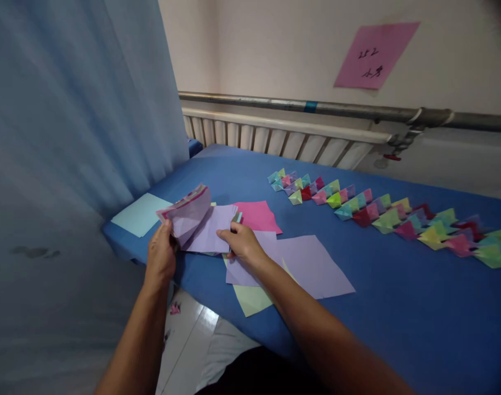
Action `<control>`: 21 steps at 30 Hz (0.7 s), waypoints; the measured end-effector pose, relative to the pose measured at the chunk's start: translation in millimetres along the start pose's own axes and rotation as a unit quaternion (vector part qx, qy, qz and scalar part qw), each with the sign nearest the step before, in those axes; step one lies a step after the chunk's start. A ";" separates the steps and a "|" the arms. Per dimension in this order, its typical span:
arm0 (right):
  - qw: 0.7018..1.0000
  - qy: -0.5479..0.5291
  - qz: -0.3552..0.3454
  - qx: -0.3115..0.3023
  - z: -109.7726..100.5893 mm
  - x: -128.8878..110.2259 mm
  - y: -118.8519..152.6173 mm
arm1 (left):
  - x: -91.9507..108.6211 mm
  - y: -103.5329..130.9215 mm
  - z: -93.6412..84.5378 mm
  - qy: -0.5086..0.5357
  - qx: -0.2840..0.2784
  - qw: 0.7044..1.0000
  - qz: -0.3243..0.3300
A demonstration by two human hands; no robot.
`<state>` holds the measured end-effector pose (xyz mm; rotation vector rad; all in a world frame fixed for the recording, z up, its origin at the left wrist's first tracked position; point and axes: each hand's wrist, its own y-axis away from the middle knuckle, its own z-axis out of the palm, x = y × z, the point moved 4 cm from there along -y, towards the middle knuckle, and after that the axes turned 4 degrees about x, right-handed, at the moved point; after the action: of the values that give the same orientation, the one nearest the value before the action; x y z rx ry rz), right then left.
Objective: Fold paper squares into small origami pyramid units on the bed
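Note:
A stack of paper sheets (211,227), mostly lilac on top, is held between both hands above the blue bed. My left hand (161,253) is closed on the stack's left side, where some pink and lilac sheets curl upward. At the right edge, my right hand (243,241) pinches the stack with its thumb on top. Beneath and beside the right hand lie loose sheets: a bright pink one (258,216), a large lilac one (316,266) and a pale green one (251,299).
Light blue sheets (137,215) lie at the bed's left corner. Rows of colourful folded paper pieces (390,219) stretch across the right side. A blue curtain (81,137) hangs at left; a radiator (275,137) and metal pipe (267,103) run behind the bed (398,296).

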<state>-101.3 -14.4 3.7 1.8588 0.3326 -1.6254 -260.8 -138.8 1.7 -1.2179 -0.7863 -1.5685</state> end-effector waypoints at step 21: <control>0.987 -0.137 -0.010 0.088 -76.5 -16.9 43.1 | 33.6 -12.8 -20.4 -0.064 0.074 0.994 0.047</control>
<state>-19.3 2.8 34.9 1.7290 0.0901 -1.9487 -280.9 -162.9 28.6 -1.2375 -0.8981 -1.3425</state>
